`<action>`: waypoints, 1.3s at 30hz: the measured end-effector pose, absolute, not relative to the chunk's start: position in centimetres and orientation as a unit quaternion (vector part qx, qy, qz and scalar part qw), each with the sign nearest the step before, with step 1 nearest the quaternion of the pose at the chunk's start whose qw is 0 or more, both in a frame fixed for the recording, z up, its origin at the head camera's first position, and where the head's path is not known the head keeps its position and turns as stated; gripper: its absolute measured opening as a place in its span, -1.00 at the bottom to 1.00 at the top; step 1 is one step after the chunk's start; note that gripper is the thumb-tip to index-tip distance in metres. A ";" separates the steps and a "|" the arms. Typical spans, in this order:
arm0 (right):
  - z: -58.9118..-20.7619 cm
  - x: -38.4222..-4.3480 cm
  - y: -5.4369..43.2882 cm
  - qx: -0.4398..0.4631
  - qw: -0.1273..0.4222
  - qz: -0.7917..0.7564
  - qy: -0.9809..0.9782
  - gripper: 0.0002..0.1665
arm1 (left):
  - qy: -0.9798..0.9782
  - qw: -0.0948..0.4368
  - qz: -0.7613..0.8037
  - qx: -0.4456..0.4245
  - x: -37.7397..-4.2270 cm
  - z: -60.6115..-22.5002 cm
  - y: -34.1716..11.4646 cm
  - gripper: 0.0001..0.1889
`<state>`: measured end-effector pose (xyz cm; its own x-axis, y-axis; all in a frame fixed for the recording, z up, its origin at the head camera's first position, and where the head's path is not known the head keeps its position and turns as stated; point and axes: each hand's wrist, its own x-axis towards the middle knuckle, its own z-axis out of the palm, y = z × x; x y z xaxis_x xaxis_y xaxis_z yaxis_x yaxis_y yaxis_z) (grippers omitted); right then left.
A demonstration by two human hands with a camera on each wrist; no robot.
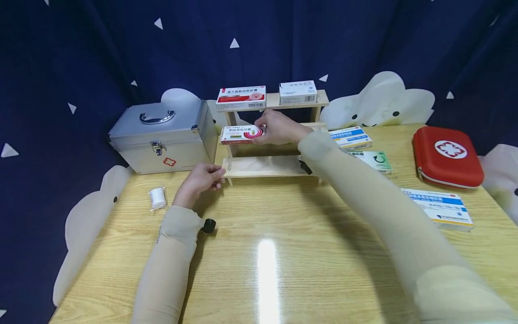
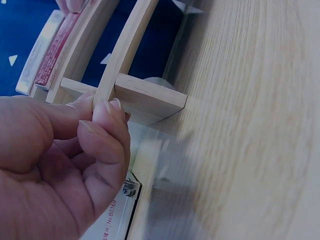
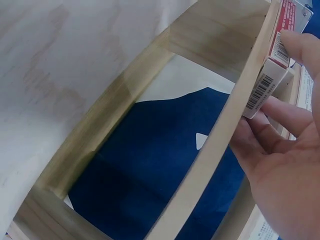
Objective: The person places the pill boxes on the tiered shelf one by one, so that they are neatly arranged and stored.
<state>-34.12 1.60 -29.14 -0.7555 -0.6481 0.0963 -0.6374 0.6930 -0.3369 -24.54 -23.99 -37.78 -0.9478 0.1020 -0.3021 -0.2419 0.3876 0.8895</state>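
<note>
Pinching the wooden rack point(image 1: 273, 100) by the left end of its lowest tier point(image 1: 265, 167), the left hand point(image 1: 201, 180) seems well placed to stop it sliding. Rightward, the red-and-white box point(image 1: 238, 133) is at the left of the middle tier point(image 3: 220, 132), its right end pinched by the right hand point(image 1: 281, 128). A light grip, with the box square to the tier's edge, should serve best.

Right arm point(image 1: 372, 202) is stretched far forward, right hand point(image 1: 280, 128) bent into a grip; lower, left hand point(image 1: 201, 181) is held pinched.
</note>
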 end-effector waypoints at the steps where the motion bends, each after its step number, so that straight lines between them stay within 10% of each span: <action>1: -29.1 -34.1 1.6 -0.347 0.017 -0.180 0.920 -0.55 | 0.818 0.155 0.552 -0.042 -24.6 -37.8 -24.0 -0.62; 39: -25.4 -30.4 6.0 -0.339 0.030 -0.155 0.927 -0.04 | 0.818 0.165 0.549 -0.045 -24.8 -37.9 -24.0 -0.60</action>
